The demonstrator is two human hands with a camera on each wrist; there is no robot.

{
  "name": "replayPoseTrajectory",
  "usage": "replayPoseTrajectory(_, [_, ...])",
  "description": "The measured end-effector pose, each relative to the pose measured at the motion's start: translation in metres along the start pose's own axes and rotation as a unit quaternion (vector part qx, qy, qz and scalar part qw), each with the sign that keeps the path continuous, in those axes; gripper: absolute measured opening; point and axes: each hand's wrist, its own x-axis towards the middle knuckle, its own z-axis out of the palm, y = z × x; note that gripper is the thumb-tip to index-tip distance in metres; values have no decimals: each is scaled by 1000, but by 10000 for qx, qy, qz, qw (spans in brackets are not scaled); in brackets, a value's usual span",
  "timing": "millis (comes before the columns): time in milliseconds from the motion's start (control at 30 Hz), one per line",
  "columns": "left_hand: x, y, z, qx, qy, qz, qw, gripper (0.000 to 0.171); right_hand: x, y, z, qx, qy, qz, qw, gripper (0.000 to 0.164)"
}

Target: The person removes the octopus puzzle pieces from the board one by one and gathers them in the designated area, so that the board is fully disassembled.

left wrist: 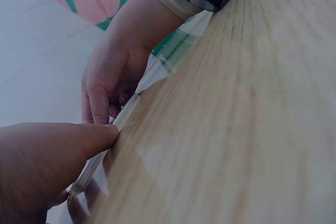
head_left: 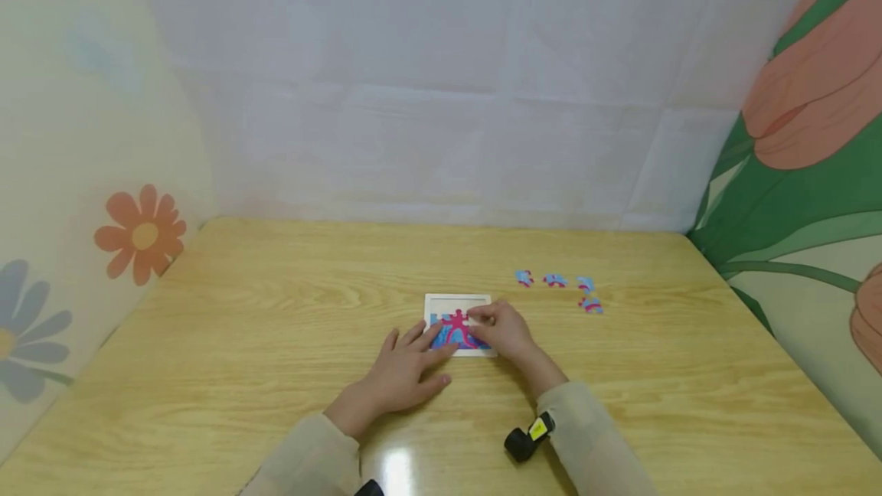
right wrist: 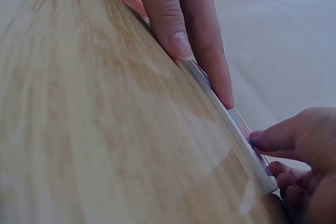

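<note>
A small jigsaw puzzle [head_left: 456,331] with a pink figure on blue lies in a white-rimmed tray [head_left: 458,297]. Its lower part is filled with pieces, while a pale bare strip shows along the top. My left hand [head_left: 406,370] rests its spread, fairly straight fingers on the tray's left and front side. At the right side of the puzzle, my right hand [head_left: 508,331] has its thumb and index finger together, pinching a puzzle piece that they mostly hide. In the right wrist view the right thumb [right wrist: 275,136] touches the puzzle's surface, with the other fingers curled beside the rim.
Several loose puzzle pieces [head_left: 555,280] lie on the wooden table [head_left: 289,289] behind and to the right of the tray. A white cloth [head_left: 441,151] hangs along the back edge. Flower-printed panels [head_left: 806,213] stand at both sides. Both wrists wear a black camera [head_left: 521,444].
</note>
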Motion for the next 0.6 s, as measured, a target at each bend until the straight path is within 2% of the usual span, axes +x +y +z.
replayPoseTrajectory(600, [0,3,-3,1,-77,-32,10000,45,-1,-2,2,-115,53,7,9999,22])
